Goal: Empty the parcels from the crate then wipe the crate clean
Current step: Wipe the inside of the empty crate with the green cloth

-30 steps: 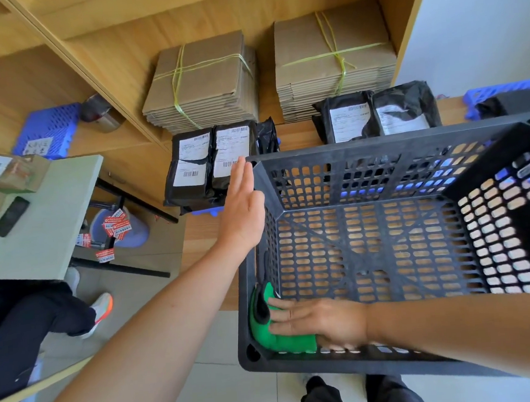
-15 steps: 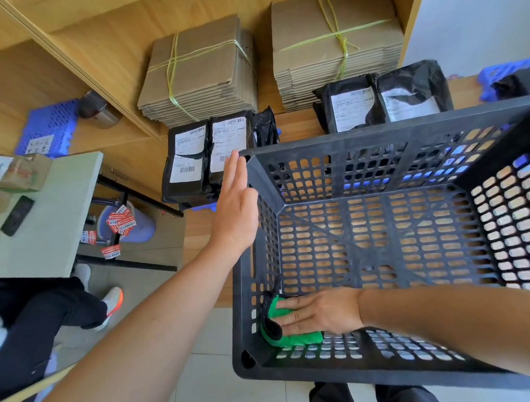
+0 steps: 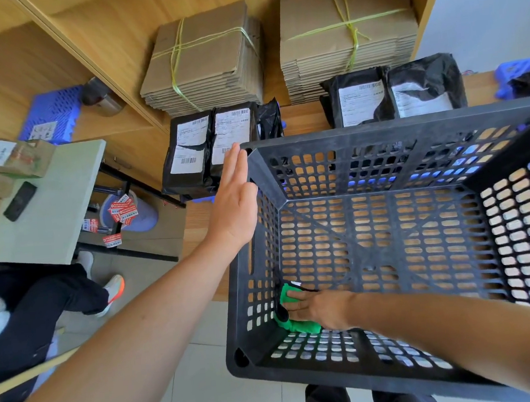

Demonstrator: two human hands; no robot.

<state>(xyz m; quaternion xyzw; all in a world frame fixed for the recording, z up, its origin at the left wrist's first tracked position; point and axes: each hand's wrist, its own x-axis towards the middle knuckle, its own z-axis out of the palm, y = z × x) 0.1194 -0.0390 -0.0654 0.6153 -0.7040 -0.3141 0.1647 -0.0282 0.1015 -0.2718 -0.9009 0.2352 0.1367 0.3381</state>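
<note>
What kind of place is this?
Probably a small parcel-packing or shipping room: black plastic mailer bags with printed barcode labels stand on a wooden shelf, and string-tied bundles of flattened brown cardboard boxes lie behind them.

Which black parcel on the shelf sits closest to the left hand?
The second parcel from the left: fingertips of the left hand overlap its lower corner; the rest lie farther away.

Soft light is lying on the white wall (image 3: 496, 8) at the right. Beside it a wooden shelf unit (image 3: 111, 32) is holding two tied cardboard bundles (image 3: 208, 56). At the left a pale green counter (image 3: 61, 204) is standing on light floor tiles (image 3: 208, 379).
</note>
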